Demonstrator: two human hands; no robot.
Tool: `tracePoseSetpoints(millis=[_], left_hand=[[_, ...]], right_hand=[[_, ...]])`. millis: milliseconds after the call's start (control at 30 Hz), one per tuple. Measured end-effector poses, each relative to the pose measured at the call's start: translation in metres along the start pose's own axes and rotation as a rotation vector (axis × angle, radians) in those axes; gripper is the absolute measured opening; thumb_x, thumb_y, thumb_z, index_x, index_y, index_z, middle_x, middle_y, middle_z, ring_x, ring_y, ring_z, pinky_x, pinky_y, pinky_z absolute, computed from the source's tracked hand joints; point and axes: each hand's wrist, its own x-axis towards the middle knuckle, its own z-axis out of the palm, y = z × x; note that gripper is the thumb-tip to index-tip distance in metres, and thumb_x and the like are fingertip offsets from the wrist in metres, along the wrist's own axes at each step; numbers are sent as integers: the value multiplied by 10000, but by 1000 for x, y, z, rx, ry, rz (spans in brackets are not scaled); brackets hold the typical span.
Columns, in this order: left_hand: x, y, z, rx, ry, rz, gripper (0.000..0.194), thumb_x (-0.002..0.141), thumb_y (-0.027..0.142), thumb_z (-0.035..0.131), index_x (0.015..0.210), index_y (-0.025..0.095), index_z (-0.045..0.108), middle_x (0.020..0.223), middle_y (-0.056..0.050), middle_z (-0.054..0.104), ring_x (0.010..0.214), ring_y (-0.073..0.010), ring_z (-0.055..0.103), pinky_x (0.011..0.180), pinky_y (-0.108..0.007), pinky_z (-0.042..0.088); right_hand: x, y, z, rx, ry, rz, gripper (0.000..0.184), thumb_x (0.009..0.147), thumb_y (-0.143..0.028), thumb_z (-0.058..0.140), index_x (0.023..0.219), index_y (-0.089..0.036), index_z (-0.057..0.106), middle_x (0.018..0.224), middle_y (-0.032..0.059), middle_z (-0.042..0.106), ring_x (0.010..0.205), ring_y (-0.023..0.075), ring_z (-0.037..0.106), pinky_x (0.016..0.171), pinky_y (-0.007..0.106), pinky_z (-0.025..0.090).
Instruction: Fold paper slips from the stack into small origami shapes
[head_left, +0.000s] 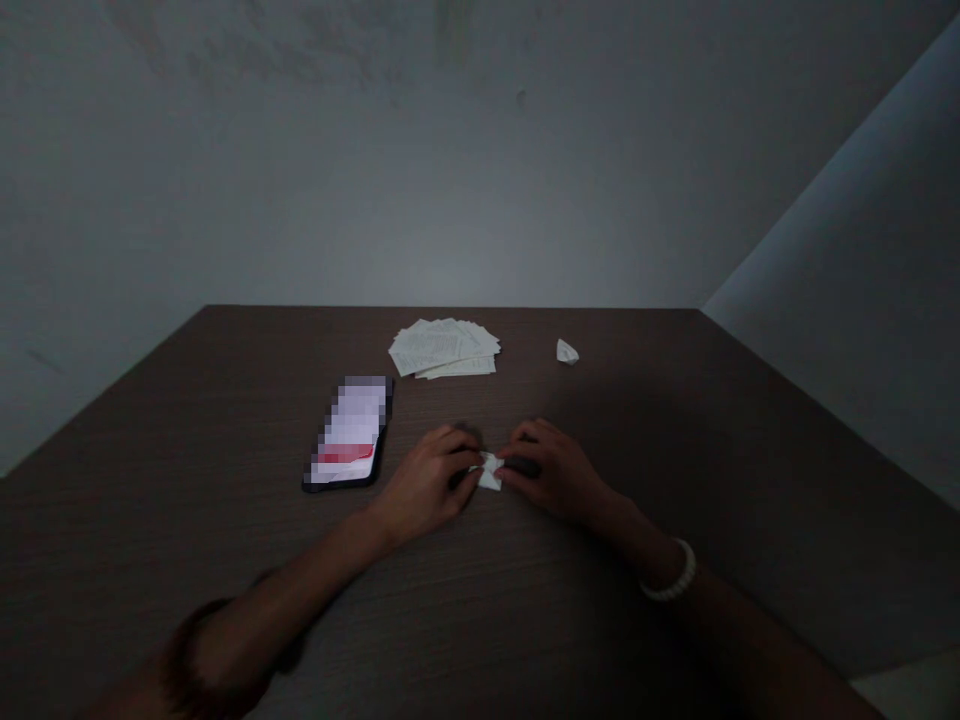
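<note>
A small folded piece of white paper [490, 470] lies on the dark wooden table [675, 430], pinched between both my hands. My left hand [429, 484] grips its left side with curled fingers. From the right, my right hand [550, 470] holds the other side, fingers pressed together on it. A pale bead bracelet [670, 577] circles my right wrist. Most of the paper is hidden by my fingertips.
A phone [350, 435] with a lit screen lies left of my hands. Behind them sits a fanned stack of printed paper sheets [444, 347]. A small folded paper shape [567, 351] rests further right. Plain walls stand behind and to the right of the table.
</note>
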Motion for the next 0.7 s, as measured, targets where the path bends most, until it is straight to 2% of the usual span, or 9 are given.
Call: tracePoseSetpoints(millis=[267,500,700], left_hand=[[1,3,-1,2,-28,-17,194,875,146,540,1003,171,683,1021,-78,601,978,-229,528,868,-409,461],[0,2,-2,12,-45,-11,190,891,161,542,986,185,704,1016,-80,593,971,-230,532,853,-400,459],[0,0,-8,59,-90,46,218,896,158,520,1005,205,702,1033,-79,579,959,-231,535,824,-395,452]], right_hand=[[-1,-6,-4,7,1,16,285,794,-446,708,968,-221,686,962,54,588,890,202,529,787,343,437],[-1,-7,-3,23,12,33,277,776,-439,726,942,-221,685,960,59,585,889,206,525,788,345,438],[-2,-3,-4,-17,-11,-3,190,856,-389,652,967,-247,712,926,54,571,858,192,516,768,336,427]])
